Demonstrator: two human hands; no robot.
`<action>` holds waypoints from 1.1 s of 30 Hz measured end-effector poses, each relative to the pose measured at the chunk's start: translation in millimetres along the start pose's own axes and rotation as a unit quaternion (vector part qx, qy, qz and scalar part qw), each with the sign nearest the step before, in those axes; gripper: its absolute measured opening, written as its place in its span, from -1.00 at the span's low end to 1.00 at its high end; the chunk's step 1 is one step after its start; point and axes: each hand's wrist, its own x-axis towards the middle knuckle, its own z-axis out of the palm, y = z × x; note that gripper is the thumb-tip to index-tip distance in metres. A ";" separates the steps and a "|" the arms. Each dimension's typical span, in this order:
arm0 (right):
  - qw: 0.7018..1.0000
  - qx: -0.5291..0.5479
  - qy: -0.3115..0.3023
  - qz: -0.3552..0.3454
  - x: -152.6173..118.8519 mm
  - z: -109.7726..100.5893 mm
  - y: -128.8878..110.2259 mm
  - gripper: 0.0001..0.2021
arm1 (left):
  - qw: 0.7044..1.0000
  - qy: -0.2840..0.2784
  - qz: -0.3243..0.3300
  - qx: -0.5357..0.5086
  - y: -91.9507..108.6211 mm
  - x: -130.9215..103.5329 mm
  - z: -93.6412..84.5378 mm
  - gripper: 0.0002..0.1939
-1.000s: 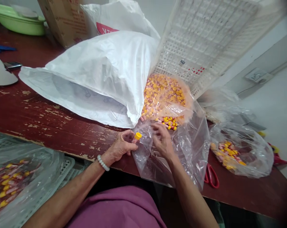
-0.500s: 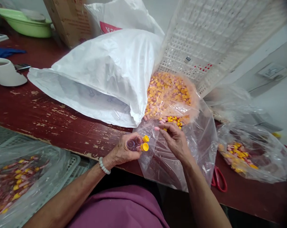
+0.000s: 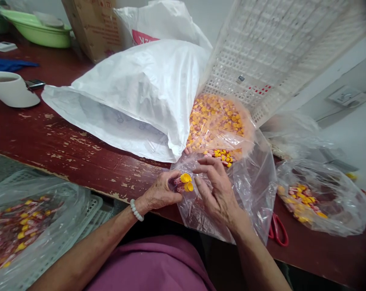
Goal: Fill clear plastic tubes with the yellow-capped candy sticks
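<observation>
My left hand, with a pale bead bracelet at its wrist, is wrapped around a small bunch of clear tubes. Two yellow-capped ends with red-and-white printed inserts point right out of the grip; the rest lies hidden in the palm. Just right of these ends, my right hand has its fingers apart, and I see nothing in it. Beyond it, a clear plastic bag holds many yellow-capped printed pieces. A white sack lies with its mouth toward me, clear tubes inside.
A white plastic basket leans behind the bag. Red-handled scissors and another bag of capped pieces are at right. Lower left is a lined crate of filled tubes. A white mug and green basin stand at left.
My right hand, which pinched a small pink-and-white piece, has come nearer the tubes and spread its fingers. In my left hand, the tubes have turned; printed inserts now show beneath both caps.
</observation>
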 end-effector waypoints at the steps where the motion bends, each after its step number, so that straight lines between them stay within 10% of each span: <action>1: 1.000 -0.016 -0.015 0.003 -2.9 3.0 -2.8 -0.82 | 1.000 0.003 0.003 0.004 -0.6 0.1 -0.3 -0.83; 7: 0.996 -0.022 -0.084 0.024 -9.7 20.6 -0.7 -0.69 | 0.999 0.052 -0.005 0.000 -5.6 4.0 -0.5 -0.84; 13: 0.985 -0.051 0.090 0.141 11.3 26.9 111.5 -0.75 | 0.990 0.066 -0.084 -0.092 1.5 8.6 -3.2 -0.84; 19: 0.968 -0.121 0.070 0.206 14.0 42.2 177.3 -0.78 | 0.988 0.067 -0.103 -0.094 0.9 5.6 -3.2 -0.82; 24: 0.974 -0.039 0.076 0.209 8.1 29.2 124.2 -0.69 | 0.990 0.054 -0.116 -0.061 -8.4 6.4 -1.2 -0.82; 29: 0.992 0.117 -0.014 0.052 8.1 8.2 31.4 -0.83 | 0.996 0.040 -0.077 -0.027 -11.9 10.2 4.7 -0.78; 33: 0.991 0.116 -0.063 -0.010 10.4 12.8 1.5 -0.80 | 0.999 0.028 -0.031 0.000 -10.7 9.9 9.0 -0.83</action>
